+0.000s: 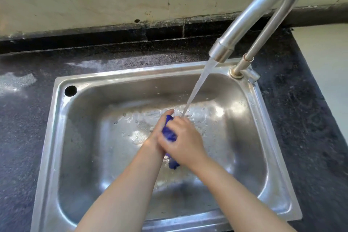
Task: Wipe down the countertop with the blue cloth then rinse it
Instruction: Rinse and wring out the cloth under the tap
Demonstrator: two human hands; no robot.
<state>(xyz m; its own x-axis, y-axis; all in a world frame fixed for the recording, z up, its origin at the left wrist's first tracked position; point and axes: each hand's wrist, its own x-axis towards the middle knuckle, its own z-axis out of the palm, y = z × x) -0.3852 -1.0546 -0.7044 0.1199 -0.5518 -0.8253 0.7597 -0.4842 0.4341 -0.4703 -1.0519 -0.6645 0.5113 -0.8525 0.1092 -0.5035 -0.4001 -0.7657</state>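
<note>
The blue cloth [169, 133] is bunched up between my two hands over the middle of the steel sink [56, 137]. My left hand [157, 133] holds it from the left, and my right hand [183, 141] is curled over it from the right. A wet end of the cloth hangs below my right wrist. Water runs from the curved steel faucet [250, 15] and lands on my right hand's knuckles and the cloth. The dark speckled countertop [24, 137] surrounds the sink, with wet patches at the back left.
The faucet base stands at the sink's back right corner. A round overflow hole [70, 91] sits in the sink's back left corner. A pale tiled wall [94, 2] rises behind the counter. The counter ends at the right edge.
</note>
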